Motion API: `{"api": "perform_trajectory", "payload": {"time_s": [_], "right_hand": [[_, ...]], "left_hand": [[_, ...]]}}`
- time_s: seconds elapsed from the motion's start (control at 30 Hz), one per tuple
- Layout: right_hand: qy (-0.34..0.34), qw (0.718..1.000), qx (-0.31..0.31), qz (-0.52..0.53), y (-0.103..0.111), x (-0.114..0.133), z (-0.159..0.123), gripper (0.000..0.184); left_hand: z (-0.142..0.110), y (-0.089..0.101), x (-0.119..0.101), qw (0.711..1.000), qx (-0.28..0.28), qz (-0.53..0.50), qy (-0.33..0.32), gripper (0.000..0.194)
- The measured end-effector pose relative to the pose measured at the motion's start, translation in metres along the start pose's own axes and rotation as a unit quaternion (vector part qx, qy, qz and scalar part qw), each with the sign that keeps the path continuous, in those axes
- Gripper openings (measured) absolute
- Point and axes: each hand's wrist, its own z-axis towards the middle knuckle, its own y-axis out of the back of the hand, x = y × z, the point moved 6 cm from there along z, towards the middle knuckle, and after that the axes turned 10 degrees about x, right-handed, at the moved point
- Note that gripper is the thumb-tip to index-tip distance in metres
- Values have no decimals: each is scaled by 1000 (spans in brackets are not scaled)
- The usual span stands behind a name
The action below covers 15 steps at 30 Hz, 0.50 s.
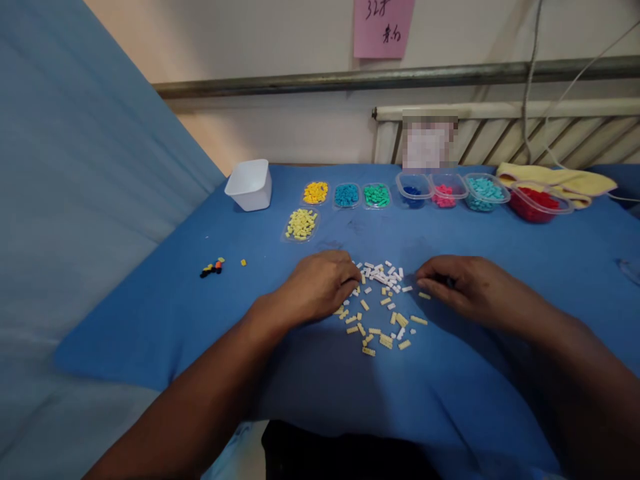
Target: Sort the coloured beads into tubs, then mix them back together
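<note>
Many bricks (385,301) between both grips (325,285) (460,285)

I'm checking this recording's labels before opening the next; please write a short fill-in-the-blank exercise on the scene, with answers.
1. Between the left hand and right hand, loose cream bricks mix with ____ ones.
2. The rightmost plastic tub holds ____ pieces.
3. The paper note above the metal pipe is ____.

Answers: white; red; pink.
</note>
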Motion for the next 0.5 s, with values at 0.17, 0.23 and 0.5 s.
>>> {"api": "perform_trajectory", "payload": {"time_s": [0.17,0.23,0.5], "right_hand": [[-17,998,-15,-59,4,-20,-3,24],[-24,998,4,-56,3,-22,-4,24],[-5,998,62,-21,-12,0,1,21]], "left_hand": [[3,-4,-9,999,16,23,-21,25],[6,-6,-13,999,24,36,-21,25],[16,-7,-27,996,74,53,3,22]]}}
